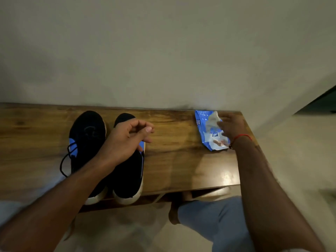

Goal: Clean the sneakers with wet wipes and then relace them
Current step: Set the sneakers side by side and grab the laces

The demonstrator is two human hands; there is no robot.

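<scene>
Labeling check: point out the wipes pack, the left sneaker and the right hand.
wipes pack [203,124], head view: blue upper part of the wrapper.
left sneaker [87,131], head view: black toe upper.
right hand [234,126], head view: back of the hand.

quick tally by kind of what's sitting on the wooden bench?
Sneakers: 2, left one, right one
Wet wipes pack: 1
Total: 3 on the bench
</scene>
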